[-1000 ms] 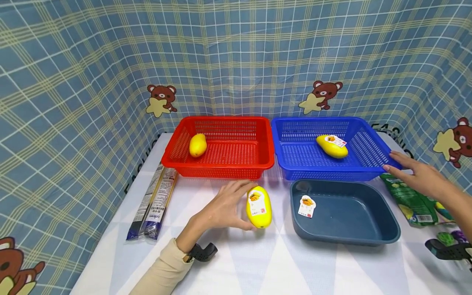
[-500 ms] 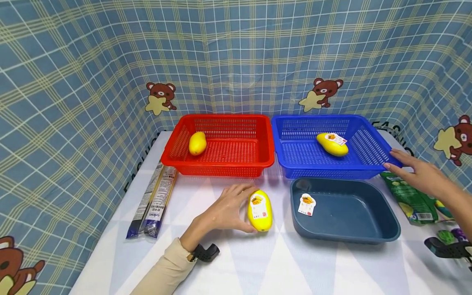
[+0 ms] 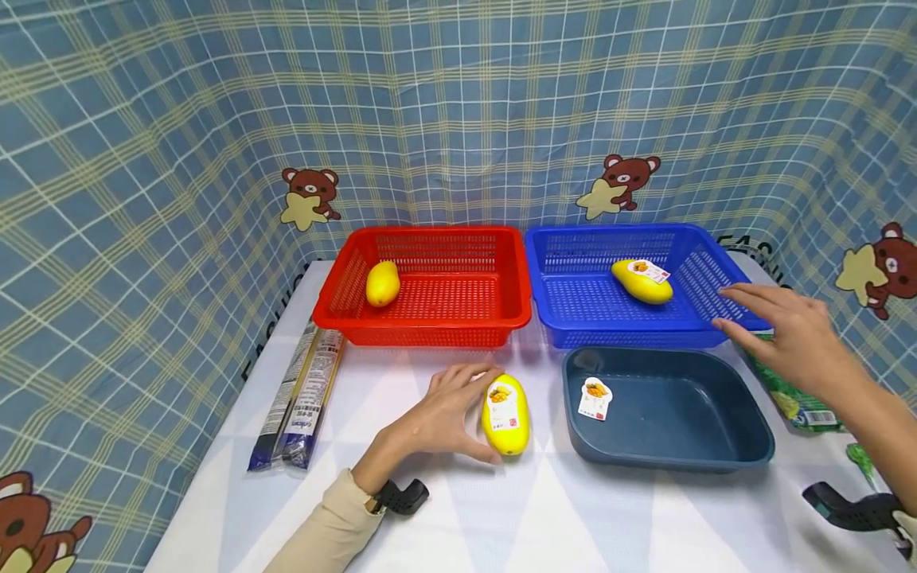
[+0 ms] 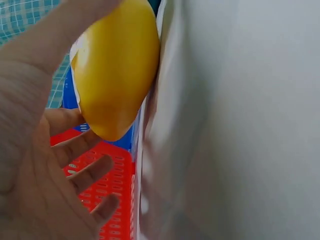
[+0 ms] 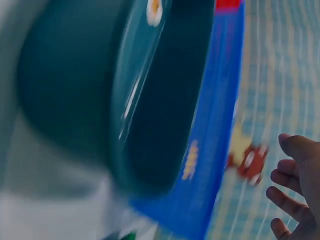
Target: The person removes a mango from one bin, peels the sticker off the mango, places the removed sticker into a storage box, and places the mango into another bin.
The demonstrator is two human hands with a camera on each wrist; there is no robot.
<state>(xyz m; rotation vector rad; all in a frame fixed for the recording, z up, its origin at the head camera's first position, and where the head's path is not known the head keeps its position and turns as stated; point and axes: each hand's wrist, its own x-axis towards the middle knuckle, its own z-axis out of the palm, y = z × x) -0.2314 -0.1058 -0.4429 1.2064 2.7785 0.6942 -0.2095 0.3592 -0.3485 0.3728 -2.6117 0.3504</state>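
Observation:
A yellow mango [image 3: 506, 418] with a white label lies on the table, left of the dark blue-grey tub [image 3: 666, 454]. My left hand [image 3: 447, 418] curves loosely beside it, with fingertips at its far end and thumb near its close end. In the left wrist view the mango [image 4: 117, 70] stands out past the palm, the other fingers spread. My right hand [image 3: 795, 338] is in the air over the blue basket's right front corner, fingers extended and holding nothing. A label sticker [image 3: 595, 399] is on the tub's inner left wall.
A red basket [image 3: 423, 334] with one mango [image 3: 383, 284] and a blue basket [image 3: 630, 337] with a labelled mango [image 3: 648, 290] stand at the back. Long packets [image 3: 304, 406] lie left. A green bag [image 3: 795, 398] lies right, partly behind the right arm.
My right hand has left the blue basket's rim and moved left. The mango has shifted slightly toward me and my left thumb has eased away from it.

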